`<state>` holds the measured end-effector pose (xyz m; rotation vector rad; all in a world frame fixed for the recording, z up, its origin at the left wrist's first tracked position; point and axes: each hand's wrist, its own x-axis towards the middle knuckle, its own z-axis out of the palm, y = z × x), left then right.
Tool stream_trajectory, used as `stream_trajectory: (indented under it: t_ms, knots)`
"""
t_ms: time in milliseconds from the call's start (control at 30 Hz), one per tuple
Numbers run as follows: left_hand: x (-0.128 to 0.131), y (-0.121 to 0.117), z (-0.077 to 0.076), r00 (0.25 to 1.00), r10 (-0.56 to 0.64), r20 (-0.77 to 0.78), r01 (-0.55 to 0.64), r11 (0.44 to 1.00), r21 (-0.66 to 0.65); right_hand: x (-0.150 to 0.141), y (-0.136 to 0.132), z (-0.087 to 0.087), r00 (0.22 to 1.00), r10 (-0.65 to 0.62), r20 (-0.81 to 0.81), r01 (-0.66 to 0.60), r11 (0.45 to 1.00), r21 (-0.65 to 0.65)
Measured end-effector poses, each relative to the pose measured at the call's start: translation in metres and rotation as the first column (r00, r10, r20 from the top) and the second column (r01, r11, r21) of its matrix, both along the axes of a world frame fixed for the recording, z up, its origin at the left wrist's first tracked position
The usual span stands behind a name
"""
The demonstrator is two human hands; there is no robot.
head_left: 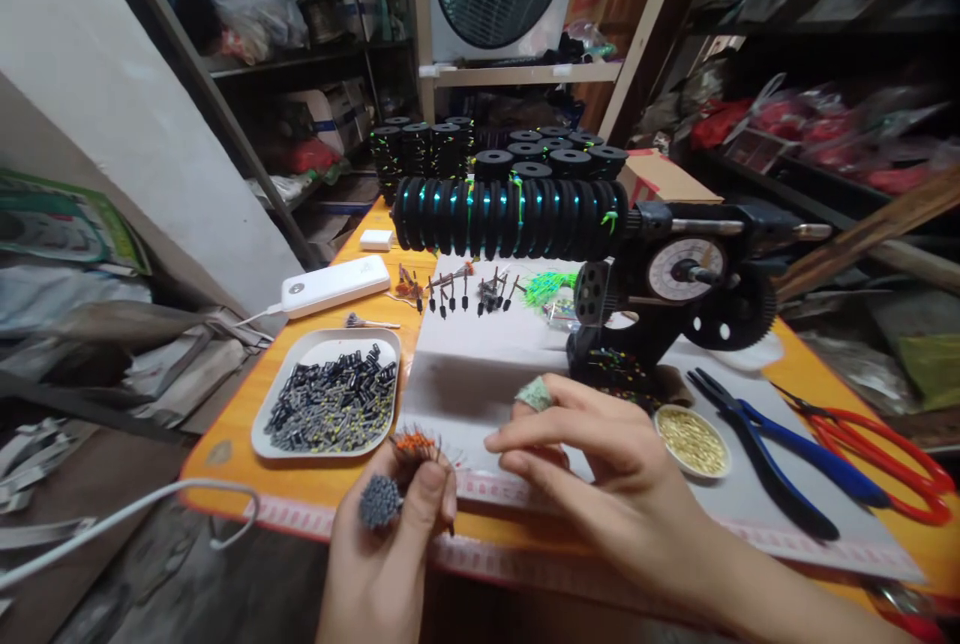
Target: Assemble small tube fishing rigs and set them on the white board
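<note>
My left hand [390,544] is closed round a bundle of thin sticks with grey ends [379,501] and orange-tipped ones [415,444], held at the table's near edge. My right hand [592,469] hovers beside it over the white mat [480,374]. Its fingers point left toward the bundle, and thumb and forefinger are pinched together near a small green piece [534,394] at the thumb tip. A white tray [279,379] of dark small tubes lies just left of the hands.
A black winding machine [667,289] carries a row of black spools [510,217] with green line. Blue pliers [780,459], red scissors [877,449] and a small dish of gold beads [691,441] lie at right. A white power bank [334,286] and cable lie at left. Shelves and a fan stand behind.
</note>
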<state>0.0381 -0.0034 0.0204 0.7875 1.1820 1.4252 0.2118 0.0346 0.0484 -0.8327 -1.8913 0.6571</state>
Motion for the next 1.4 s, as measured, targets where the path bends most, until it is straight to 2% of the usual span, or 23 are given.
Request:
stream_trajectory:
  t_ms: [133,267,467,633,767,933,1100,1233,1333,1400]
  knots:
    - [-0.004,-0.003,-0.001,0.999,-0.004,0.047,0.003,1.000,0.015,-0.001,-0.002,0.002,0.997,-0.032,0.071,0.027,0.997,0.077]
    - [-0.007,-0.007,-0.003,0.999,-0.012,0.045,0.011,1.000,0.019,-0.002,-0.004,0.002,0.994,-0.037,0.103,0.028,0.996,0.085]
    - [-0.004,-0.011,-0.005,0.985,0.099,-0.141,-0.091,0.994,0.064,-0.003,-0.004,0.003,0.996,0.018,0.092,-0.026,0.996,0.088]
    - [0.002,-0.011,0.003,0.953,0.143,-0.267,-0.126,0.989,0.078,-0.003,-0.006,0.002,0.995,0.040,0.087,-0.046,0.996,0.071]
    - [0.004,-0.010,0.006,0.925,0.197,-0.325,-0.138,0.971,0.196,-0.005,-0.006,0.003,0.997,0.015,0.074,-0.021,0.996,0.087]
    - [0.005,-0.011,-0.002,0.885,0.253,-0.392,-0.134,0.943,0.305,-0.005,-0.005,0.003,0.997,0.026,0.074,-0.036,0.991,0.126]
    - [0.012,-0.011,-0.005,0.895,0.236,-0.379,-0.090,0.927,0.365,-0.005,-0.008,0.000,0.998,0.020,0.060,-0.028,0.991,0.131]
    - [0.018,-0.009,-0.004,0.927,0.228,-0.299,-0.085,0.902,0.423,-0.008,-0.010,0.001,0.997,-0.009,0.072,0.001,0.994,0.110]
    - [0.010,-0.005,-0.005,0.934,0.251,-0.253,-0.133,0.905,0.405,-0.007,-0.009,0.003,0.996,0.000,0.084,-0.008,0.996,0.087]
    - [-0.003,-0.003,-0.004,0.919,0.318,-0.234,-0.215,0.900,0.378,-0.003,-0.006,0.003,0.996,-0.033,0.082,0.026,0.996,0.085]
